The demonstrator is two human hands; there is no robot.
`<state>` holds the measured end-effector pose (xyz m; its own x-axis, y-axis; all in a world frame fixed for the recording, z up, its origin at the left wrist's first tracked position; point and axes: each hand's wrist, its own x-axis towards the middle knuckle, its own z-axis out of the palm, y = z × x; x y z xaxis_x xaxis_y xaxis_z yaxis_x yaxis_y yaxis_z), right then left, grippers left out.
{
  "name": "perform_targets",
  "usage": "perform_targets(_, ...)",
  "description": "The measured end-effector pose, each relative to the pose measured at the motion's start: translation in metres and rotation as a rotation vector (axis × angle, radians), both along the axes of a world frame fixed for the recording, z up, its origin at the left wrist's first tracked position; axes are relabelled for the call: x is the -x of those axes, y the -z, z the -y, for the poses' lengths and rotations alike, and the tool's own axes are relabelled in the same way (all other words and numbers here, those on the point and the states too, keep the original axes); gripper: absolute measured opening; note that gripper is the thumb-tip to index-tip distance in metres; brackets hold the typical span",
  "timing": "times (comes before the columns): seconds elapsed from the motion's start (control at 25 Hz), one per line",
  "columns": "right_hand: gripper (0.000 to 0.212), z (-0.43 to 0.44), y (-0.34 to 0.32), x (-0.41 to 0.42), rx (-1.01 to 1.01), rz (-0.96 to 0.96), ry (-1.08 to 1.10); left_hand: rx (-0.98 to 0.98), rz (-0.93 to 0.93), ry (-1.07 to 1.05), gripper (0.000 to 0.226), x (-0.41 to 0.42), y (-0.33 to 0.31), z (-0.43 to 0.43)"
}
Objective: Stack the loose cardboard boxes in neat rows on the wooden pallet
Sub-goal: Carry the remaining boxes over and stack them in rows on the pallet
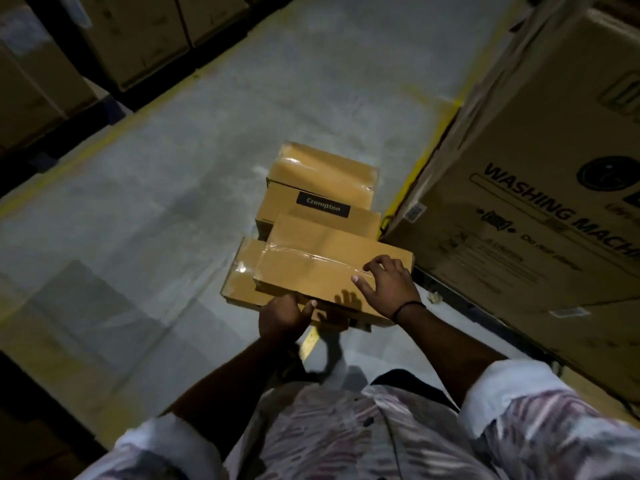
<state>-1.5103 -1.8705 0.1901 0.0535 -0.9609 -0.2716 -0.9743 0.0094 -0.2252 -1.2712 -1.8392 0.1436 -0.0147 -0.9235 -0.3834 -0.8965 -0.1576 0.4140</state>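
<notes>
The left hand [284, 318] grips the near edge of the top box [322, 265]. Its thumb lies along the front face. Its fingers are tucked out of sight underneath, so the hold looks like a clamp, but the view does not prove it. The right hand [388, 285] rests on the lid of the same box, near its right end. Its fingers are spread and arched, with the tips pressing on the taped cardboard and curled round nothing. A dark wristband [408, 306] circles that wrist.

The top box lies flat and slightly askew on a lower box [242, 271], which juts out to the left of the left hand. Beyond both hands, a Crompton box [322, 207] with a black label touches the top box's far edge. A far box [322, 168], glossy with tape, sits past that one. All four form a loose cluster on the concrete floor [173, 168].

Just right of the right hand stands a big washing machine carton [519, 202], close beside the cluster. A yellow line [426, 157] runs along the carton's base. Far off to the upper left of the hands, stacked cartons [131, 36] sit in shadow.
</notes>
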Motion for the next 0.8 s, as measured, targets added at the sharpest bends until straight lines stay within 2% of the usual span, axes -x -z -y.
perform_targets(0.16,0.049,0.058,0.019,0.014,-0.065,-0.076,-0.139,-0.082,-0.107,-0.115,0.045,0.023,0.032,0.022)
perform_targets(0.32,0.049,0.118,0.061,0.041,-0.129,-0.171,-0.368,-0.123,-0.192,-0.253,0.056,0.063,0.083,0.031)
perform_targets(0.4,0.053,0.156,0.083,0.054,-0.180,-0.210,-0.517,-0.182,-0.193,-0.416,0.069,0.093,0.103,0.043)
perform_targets(0.48,0.059,0.189,0.108,0.064,-0.240,-0.204,-0.593,-0.264,-0.186,-0.683,0.084,0.127,0.117,0.054)
perform_targets(0.6,0.071,0.236,0.159,0.071,-0.334,-0.202,-0.704,-0.308,-0.285,-1.039,0.095,0.175,0.152,0.076)
perform_targets(0.8,0.098,0.292,0.268,0.060,-0.440,-0.334,-0.817,-0.277,-0.473,-1.312,0.110,0.225,0.247,0.106)
